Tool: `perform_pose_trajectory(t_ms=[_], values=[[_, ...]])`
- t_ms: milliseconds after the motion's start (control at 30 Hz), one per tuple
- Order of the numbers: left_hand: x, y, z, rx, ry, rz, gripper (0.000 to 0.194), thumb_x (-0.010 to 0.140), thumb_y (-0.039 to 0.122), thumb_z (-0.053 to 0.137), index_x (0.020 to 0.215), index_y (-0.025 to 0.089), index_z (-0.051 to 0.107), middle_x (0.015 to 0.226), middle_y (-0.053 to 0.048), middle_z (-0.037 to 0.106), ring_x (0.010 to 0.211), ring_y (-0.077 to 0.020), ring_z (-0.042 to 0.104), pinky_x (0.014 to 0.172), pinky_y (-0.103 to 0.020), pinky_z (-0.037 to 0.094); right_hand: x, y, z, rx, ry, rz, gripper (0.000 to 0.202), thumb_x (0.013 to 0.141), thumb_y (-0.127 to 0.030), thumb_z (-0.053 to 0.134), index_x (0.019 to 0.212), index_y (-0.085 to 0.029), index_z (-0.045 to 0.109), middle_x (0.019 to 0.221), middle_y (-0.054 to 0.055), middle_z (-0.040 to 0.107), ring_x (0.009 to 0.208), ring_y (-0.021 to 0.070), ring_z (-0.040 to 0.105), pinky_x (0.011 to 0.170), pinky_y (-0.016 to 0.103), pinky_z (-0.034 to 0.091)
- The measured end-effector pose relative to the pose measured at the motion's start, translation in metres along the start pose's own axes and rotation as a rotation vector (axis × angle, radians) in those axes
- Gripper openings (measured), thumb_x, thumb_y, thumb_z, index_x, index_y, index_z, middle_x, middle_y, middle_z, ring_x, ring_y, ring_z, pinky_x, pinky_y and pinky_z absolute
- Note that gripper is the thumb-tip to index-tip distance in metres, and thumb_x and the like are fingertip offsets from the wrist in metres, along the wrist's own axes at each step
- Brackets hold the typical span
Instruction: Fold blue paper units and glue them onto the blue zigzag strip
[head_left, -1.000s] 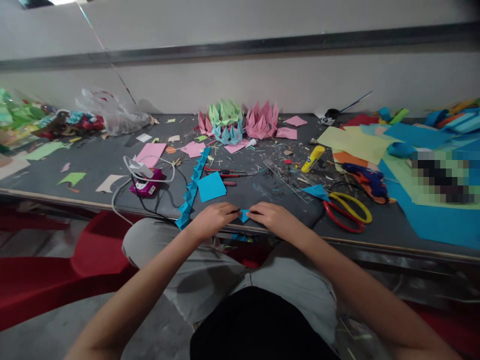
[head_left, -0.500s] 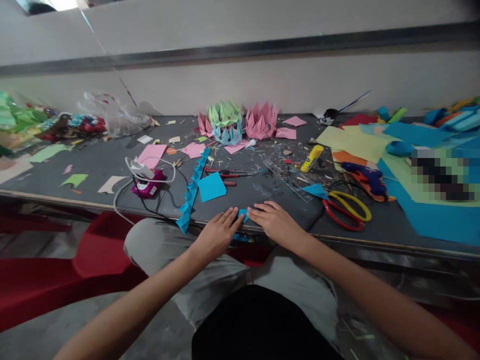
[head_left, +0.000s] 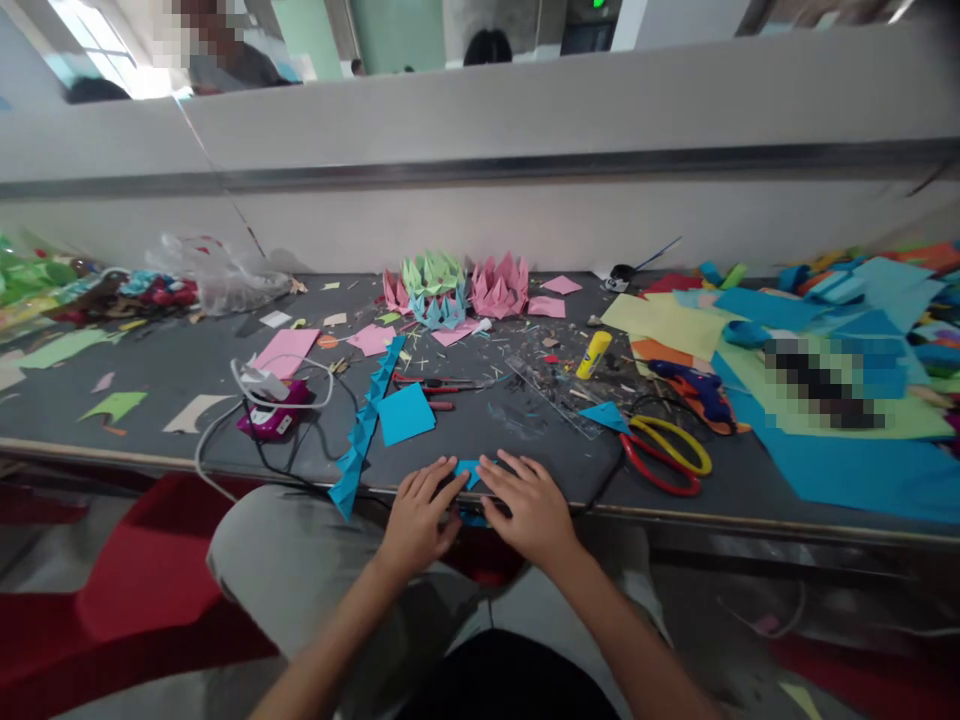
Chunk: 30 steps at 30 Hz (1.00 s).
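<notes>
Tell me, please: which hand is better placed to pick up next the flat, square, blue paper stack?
Probably the left hand: the stack lies just beyond its fingers, on its own side. The right hand is farther away. Both touch the small, folded blue paper piece.

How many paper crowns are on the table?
4, at the back: a green crown, a light blue crown in front of it, a left pink crown, partly hidden, and a right pink crown. Others could be hidden.
</notes>
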<state>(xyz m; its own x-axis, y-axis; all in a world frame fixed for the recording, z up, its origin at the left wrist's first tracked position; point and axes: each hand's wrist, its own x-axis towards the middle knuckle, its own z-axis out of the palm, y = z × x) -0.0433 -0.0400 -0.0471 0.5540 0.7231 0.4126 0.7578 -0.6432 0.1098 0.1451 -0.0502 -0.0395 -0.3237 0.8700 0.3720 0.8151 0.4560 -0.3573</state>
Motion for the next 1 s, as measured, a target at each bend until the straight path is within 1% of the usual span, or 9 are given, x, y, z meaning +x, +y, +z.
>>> perform_pose_trajectory(t_ms=[67,133,200,233,367,467,600,800,1000], values=[[-0.002,0.009,0.014,-0.015,0.153,-0.105,0.038,0.078,0.019,0.042,0.112,0.022,0.057,0.117,-0.009,0.058,0.111,-0.0238,0.052,0.092,-0.043,0.036,-0.002,-0.002,0.007,0.019,0.065,0.024,0.034,0.085,-0.024,0.045,0.116,-0.026,0.057,0.118,0.0,0.06,0.115,0.0202,0.05,0.092,0.038,0.039],[-0.003,0.02,0.027,-0.011,0.283,-0.275,0.033,0.08,0.018,0.038,0.103,0.024,0.06,0.11,-0.008,0.062,0.108,-0.0237,0.053,0.095,-0.047,0.032,-0.003,-0.002,0.011,0.03,0.107,0.009,0.032,0.085,-0.024,0.045,0.114,-0.027,0.058,0.116,-0.001,0.061,0.113,0.0192,0.052,0.089,0.036,0.041],[-0.004,0.029,0.034,-0.012,0.34,-0.373,0.032,0.081,0.017,0.036,0.098,0.023,0.062,0.105,-0.008,0.064,0.107,-0.0238,0.053,0.097,-0.048,0.03,-0.004,-0.001,0.012,0.028,0.136,-0.024,0.032,0.086,-0.024,0.044,0.114,-0.026,0.058,0.116,0.0,0.062,0.111,0.0186,0.053,0.087,0.035,0.042],[-0.004,0.03,0.035,-0.01,0.344,-0.378,0.032,0.081,0.016,0.036,0.097,0.023,0.062,0.105,-0.008,0.064,0.107,-0.0238,0.053,0.098,-0.048,0.029,-0.005,0.0,0.012,0.02,0.145,-0.04,0.032,0.086,-0.024,0.044,0.114,-0.026,0.058,0.115,0.0,0.062,0.111,0.0184,0.054,0.087,0.035,0.043],[-0.01,0.021,0.031,-0.011,0.277,-0.226,0.035,0.079,0.014,0.039,0.104,0.026,0.061,0.109,-0.005,0.063,0.107,-0.0214,0.054,0.098,-0.043,0.029,-0.005,0.001,0.013,-0.018,0.173,-0.072,0.031,0.086,-0.023,0.045,0.113,-0.024,0.059,0.114,0.002,0.063,0.109,0.0174,0.054,0.085,0.033,0.043],[-0.014,0.012,0.029,-0.031,0.297,-0.148,0.038,0.079,0.011,0.041,0.109,0.025,0.059,0.111,-0.004,0.063,0.108,-0.0191,0.053,0.1,-0.039,0.026,-0.004,0.0,0.016,-0.032,0.256,-0.095,0.029,0.084,-0.021,0.047,0.109,-0.023,0.062,0.109,0.002,0.066,0.104,0.0171,0.057,0.082,0.032,0.043],[-0.015,0.012,0.034,-0.012,0.355,-0.128,0.036,0.079,0.01,0.041,0.109,0.022,0.059,0.11,-0.006,0.063,0.109,-0.0192,0.051,0.103,-0.038,0.022,-0.003,-0.001,0.018,-0.046,0.341,-0.12,0.027,0.083,-0.019,0.047,0.105,-0.021,0.063,0.105,0.002,0.067,0.1,0.0168,0.059,0.08,0.031,0.042],[-0.013,0.02,0.044,0.001,0.397,-0.177,0.037,0.079,0.009,0.041,0.11,0.019,0.057,0.112,-0.009,0.061,0.112,-0.0214,0.047,0.104,-0.041,0.02,-0.003,0.0,0.015,-0.059,0.312,-0.137,0.027,0.083,-0.019,0.048,0.107,-0.021,0.062,0.107,0.002,0.067,0.101,0.0172,0.058,0.08,0.031,0.041],[-0.015,0.016,0.04,0.013,0.368,-0.137,0.036,0.079,0.009,0.042,0.11,0.02,0.058,0.111,-0.008,0.062,0.11,-0.0204,0.049,0.104,-0.039,0.019,-0.003,0.0,0.016,-0.051,0.329,-0.137,0.026,0.083,-0.018,0.049,0.105,-0.02,0.062,0.108,0.001,0.066,0.101,0.0172,0.059,0.08,0.031,0.04]])
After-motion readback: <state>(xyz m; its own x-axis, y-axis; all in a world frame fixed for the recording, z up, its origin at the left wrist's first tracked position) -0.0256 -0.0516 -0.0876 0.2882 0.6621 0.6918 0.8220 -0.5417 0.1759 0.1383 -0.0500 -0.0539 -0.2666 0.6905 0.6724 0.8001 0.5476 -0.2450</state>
